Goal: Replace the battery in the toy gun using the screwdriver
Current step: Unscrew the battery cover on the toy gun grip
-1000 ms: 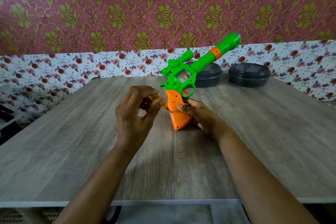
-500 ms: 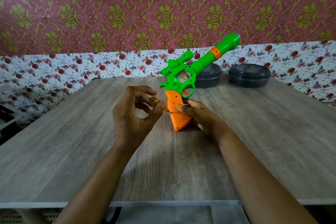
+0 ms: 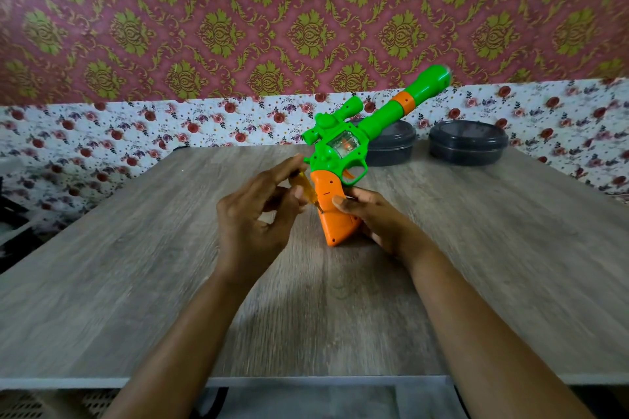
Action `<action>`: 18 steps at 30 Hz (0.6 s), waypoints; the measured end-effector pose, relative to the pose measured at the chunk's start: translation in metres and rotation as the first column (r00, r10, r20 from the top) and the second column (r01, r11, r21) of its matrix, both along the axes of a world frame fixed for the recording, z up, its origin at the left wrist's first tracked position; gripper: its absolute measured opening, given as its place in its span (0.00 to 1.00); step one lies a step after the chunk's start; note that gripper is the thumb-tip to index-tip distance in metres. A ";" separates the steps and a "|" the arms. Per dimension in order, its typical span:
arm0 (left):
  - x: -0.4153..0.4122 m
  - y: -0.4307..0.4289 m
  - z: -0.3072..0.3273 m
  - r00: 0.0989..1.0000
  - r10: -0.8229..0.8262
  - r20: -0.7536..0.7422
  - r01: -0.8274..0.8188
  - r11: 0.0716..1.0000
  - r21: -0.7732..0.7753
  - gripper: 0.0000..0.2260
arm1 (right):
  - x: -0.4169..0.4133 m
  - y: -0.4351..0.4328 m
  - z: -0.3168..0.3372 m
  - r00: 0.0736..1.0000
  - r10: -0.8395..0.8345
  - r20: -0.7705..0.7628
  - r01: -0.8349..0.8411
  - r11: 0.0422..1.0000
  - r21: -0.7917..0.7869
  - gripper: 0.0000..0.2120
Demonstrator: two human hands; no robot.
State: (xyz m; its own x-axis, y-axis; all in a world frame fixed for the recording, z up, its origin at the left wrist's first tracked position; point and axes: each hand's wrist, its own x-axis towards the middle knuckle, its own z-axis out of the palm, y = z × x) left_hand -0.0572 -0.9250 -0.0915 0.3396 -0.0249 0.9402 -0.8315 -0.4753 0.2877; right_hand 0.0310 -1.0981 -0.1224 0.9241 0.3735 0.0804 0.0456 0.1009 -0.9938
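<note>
Over on the left of the bench (image 3: 136,282), my left hand (image 3: 255,214) has its grip pinched tight on the screwdriver (image 3: 304,188), with thumb and fingertips curled round the small amber handle. The shaft slants down to the right and the tip sits against the left edge of the toy gun (image 3: 335,153), right on its orange handle (image 3: 335,218). I can't make out the screw itself from my end, it's too small.

The gun is dead centre, standing with its butt on the bench and the green barrel tilted up and to the right toward the wall. My right hand (image 3: 377,218) has its grip wrapped on the orange handle from the right side, thumb across the near face and fingers tucked behind it.

At the back right, near the wall, sit a dark round container (image 3: 391,146) and a second dark container (image 3: 468,143), both lidded.

Count: one screwdriver, one gun, two containers, two hands, both busy.
</note>
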 end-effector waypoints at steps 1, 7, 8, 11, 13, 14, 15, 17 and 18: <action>0.000 0.000 0.001 1.000 0.001 -0.004 -0.001 1.000 -0.014 0.14 | 0.000 0.000 0.000 1.000 0.002 0.000 -0.002 1.000 0.003 0.14; -0.004 -0.003 0.003 0.997 -0.022 -0.071 0.017 0.997 -0.077 0.16 | 0.000 0.000 -0.001 1.000 0.017 0.015 -0.018 1.000 0.016 0.14; -0.004 -0.004 0.002 0.997 -0.027 -0.070 0.021 0.996 -0.089 0.17 | 0.000 0.000 -0.001 1.000 0.019 0.018 -0.019 1.000 0.017 0.14; -0.001 -0.002 0.001 0.999 0.049 0.004 -0.049 0.999 -0.005 0.14 | 0.000 0.000 -0.001 1.000 0.025 0.020 -0.025 1.000 0.015 0.14; 0.001 -0.001 0.001 0.996 0.077 0.036 -0.078 0.997 0.028 0.09 | 0.001 0.000 -0.002 1.000 0.024 0.020 -0.024 1.000 0.010 0.13; 0.002 -0.001 0.001 0.997 0.073 0.037 -0.074 0.997 0.023 0.07 | 0.002 0.001 -0.002 1.000 0.024 0.019 -0.024 1.000 0.015 0.13; 0.002 0.000 0.001 0.997 0.068 0.035 -0.069 0.998 0.014 0.06 | 0.001 0.001 -0.002 1.000 0.025 0.018 -0.025 0.999 0.021 0.12; 0.003 0.001 0.001 0.997 0.068 0.025 -0.068 0.998 0.007 0.06 | 0.001 0.001 -0.001 0.999 0.027 0.019 -0.028 0.999 0.025 0.12; 0.002 0.001 0.001 0.998 0.060 0.016 -0.060 0.998 0.008 0.06 | 0.001 0.001 -0.001 0.999 0.027 0.019 -0.028 0.999 0.024 0.12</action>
